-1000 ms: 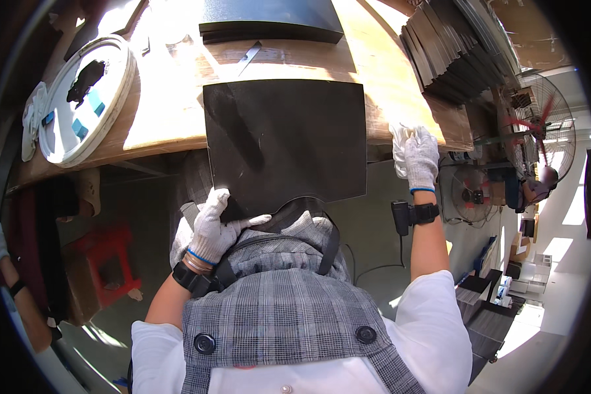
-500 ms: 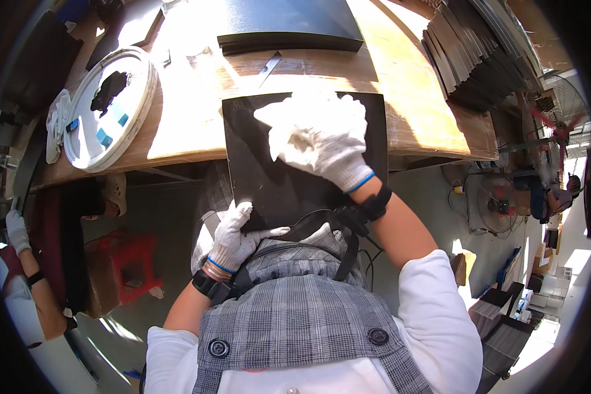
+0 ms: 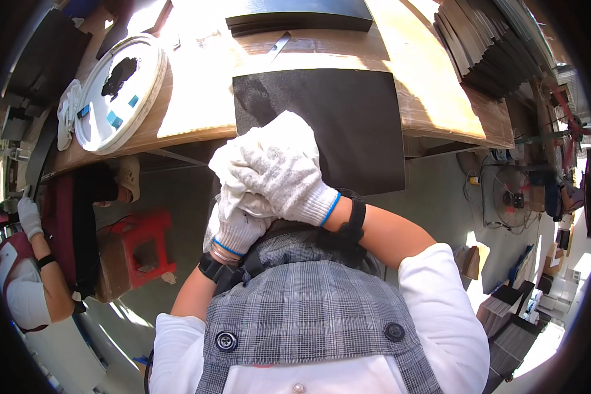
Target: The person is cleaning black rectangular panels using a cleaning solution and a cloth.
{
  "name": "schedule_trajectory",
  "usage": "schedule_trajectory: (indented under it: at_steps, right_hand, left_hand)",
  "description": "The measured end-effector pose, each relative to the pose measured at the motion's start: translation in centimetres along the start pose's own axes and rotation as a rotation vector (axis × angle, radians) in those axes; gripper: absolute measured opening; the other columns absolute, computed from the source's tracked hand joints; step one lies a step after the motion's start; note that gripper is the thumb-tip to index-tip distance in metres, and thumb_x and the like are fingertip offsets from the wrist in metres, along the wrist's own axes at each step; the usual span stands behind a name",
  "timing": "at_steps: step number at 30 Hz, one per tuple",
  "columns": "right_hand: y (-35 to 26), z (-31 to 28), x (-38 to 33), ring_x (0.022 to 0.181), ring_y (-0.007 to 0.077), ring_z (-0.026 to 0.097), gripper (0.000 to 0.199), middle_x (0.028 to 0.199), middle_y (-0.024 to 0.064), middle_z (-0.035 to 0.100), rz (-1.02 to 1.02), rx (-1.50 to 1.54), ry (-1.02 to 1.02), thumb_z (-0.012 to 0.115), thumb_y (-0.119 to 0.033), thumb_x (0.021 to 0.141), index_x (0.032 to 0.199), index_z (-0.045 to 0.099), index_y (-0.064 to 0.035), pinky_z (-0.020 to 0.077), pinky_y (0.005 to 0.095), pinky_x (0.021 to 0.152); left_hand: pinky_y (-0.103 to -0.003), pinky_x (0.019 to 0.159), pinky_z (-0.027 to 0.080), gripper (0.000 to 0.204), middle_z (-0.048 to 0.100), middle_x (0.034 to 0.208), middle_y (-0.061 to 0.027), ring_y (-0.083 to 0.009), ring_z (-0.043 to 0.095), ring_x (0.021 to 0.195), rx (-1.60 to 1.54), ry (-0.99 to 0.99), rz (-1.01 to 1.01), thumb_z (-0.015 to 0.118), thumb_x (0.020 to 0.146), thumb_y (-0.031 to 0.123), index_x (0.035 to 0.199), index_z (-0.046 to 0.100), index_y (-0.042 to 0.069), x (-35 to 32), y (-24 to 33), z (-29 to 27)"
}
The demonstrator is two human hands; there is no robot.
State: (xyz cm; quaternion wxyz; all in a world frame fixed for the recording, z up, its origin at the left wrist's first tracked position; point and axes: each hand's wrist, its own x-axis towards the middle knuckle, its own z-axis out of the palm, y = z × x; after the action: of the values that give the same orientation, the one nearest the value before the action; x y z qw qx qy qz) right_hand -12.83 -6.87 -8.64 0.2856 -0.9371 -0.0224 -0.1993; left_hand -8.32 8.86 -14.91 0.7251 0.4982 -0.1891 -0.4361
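A flat black panel point(image 3: 358, 131) rests partly on the wooden table and juts out over its near edge toward my lap. Near its front left corner, my right hand point(image 3: 302, 177), in a white knit glove with a blue cuff edge, is closed on a bunched white cloth point(image 3: 290, 128). Just below it is my left hand point(image 3: 233, 230), gloved the same way; its fingers are hidden behind the cloth and the right hand. A darker smear marks the panel's far left part. Beyond the panel lies a utility knife point(image 3: 280, 46).
Across the wooden table point(image 3: 427, 98) stand a black panel stack point(image 3: 302, 23) and, right, many thin boards point(image 3: 482, 43). A round white lid point(image 3: 121, 98) with a black patch and blue pieces sits left. A co-worker's gloved hand point(image 3: 29, 217) and a red stool point(image 3: 148, 246) are farther left.
My right hand has come down and left with the cloth, from the panel's far part to its near left corner, covering my left hand's fingers. The panel sits slightly higher in view.
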Motion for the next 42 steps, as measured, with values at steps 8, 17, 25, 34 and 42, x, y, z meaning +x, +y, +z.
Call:
schedule_trajectory:
  at_steps: [8,17,25,34,42]
  right_hand:
    - [8.3,-13.6,-17.2,0.09,0.033,0.064,0.051,0.105,0.0103,0.065,0.522,-0.49,-0.183,0.069,-0.028,0.082,0.13,0.056,-0.0188,0.0533,0.0452,0.076]
    - [13.7,-21.5,-25.3,0.112,0.025,0.06,0.049,0.123,0.0109,0.061,0.866,-0.052,0.499,0.067,-0.004,0.083,0.131,0.055,-0.0083,0.0481,0.0359,0.098]
    - [12.7,-12.3,-3.7,0.111,0.0325,0.059,0.037,0.12,0.0129,0.064,0.224,-0.526,0.031,0.068,-0.025,0.085,0.119,0.065,-0.0101,0.0472,0.0416,0.097]
    - [-0.7,-2.8,-0.5,0.103,0.0254,0.059,0.037,0.116,0.0041,0.062,-0.248,-0.318,-0.219,0.061,-0.04,0.082,0.117,0.064,-0.0293,0.0442,0.0493,0.078]
    - [9.5,-13.7,-18.2,0.114,0.0239,0.059,0.05,0.122,0.0077,0.062,0.41,-0.187,0.266,0.061,0.005,0.081,0.129,0.058,-0.0085,0.0469,0.0324,0.1]
  left_hand:
    - [-0.068,0.095,0.049,0.014,0.062,0.114,-0.0189,-0.0396,0.06,0.113,-0.627,0.113,-0.247,0.049,0.098,0.004,0.105,0.057,-0.006,0.5,2.1,2.2]
    - [-0.075,0.099,0.039,0.015,0.065,0.11,-0.0161,-0.0424,0.056,0.119,-0.65,0.203,-0.264,0.054,0.1,0.015,0.096,0.063,0.004,0.6,2.3,2.1]
    - [-0.07,0.105,0.036,0.05,0.04,0.145,-0.0243,-0.0476,0.039,0.134,-0.834,0.135,-0.315,0.039,0.105,0.041,0.143,0.039,0.008,0.5,3.3,3.6]
    - [-0.047,0.106,0.042,0.053,0.049,0.139,-0.0169,-0.0326,0.046,0.131,-0.988,-0.049,-0.246,0.051,0.101,0.037,0.141,0.041,0.004,0.3,2.1,2.2]
    - [-0.062,0.099,0.05,0.034,0.053,0.13,-0.0252,-0.0419,0.055,0.121,-0.599,0.131,-0.224,0.047,0.097,0.002,0.13,0.048,-0.005,0.5,3.8,4.0]
